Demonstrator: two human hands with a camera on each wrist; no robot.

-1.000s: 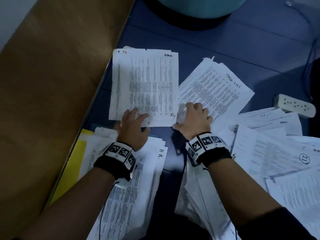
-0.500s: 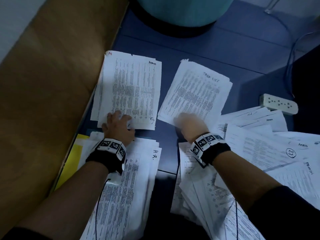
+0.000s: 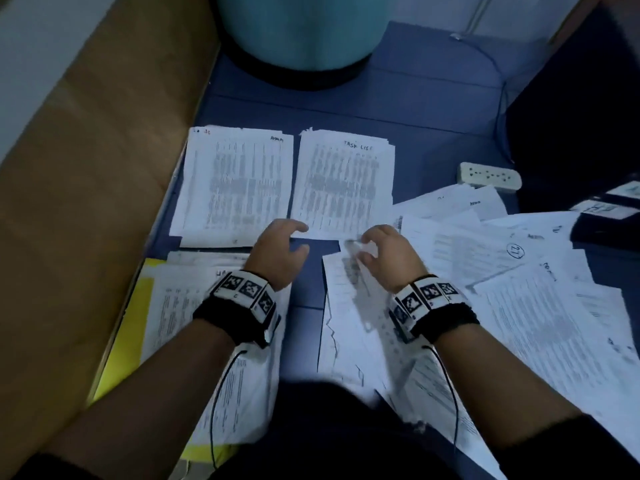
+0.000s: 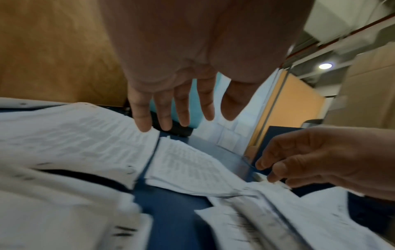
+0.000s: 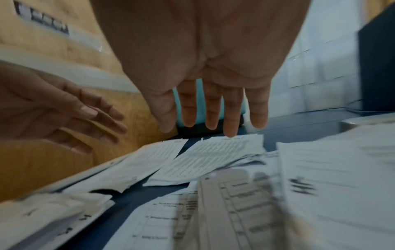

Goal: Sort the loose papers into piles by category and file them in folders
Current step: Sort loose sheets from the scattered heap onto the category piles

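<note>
task list pile [image 3: 343, 183]: squared stack on blue surface [image 3: 381, 98], used as landmark. second pile [image 3: 235, 185]: just left of it, edges nearly touching. left hand [image 3: 277, 252]: at its near-left corner, fingers loose and spread, holding nothing. right hand [image 3: 388, 256]: at its near-right corner, fingers relaxed, empty. loose papers [image 3: 519, 271]: scattered right of it. yellow folder [image 3: 128, 327]: near-left, under another pile. power strip [image 3: 488, 176]: right of it.

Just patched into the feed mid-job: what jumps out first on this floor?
Two squared-up paper piles lie side by side at the centre: the left pile and the pile marked TASK LIST. Both hands hover just below them, left hand and right hand, fingers loose, holding nothing. A loose spread of unsorted sheets fans out to the right; a yellow folder peeks out at left.
</note>
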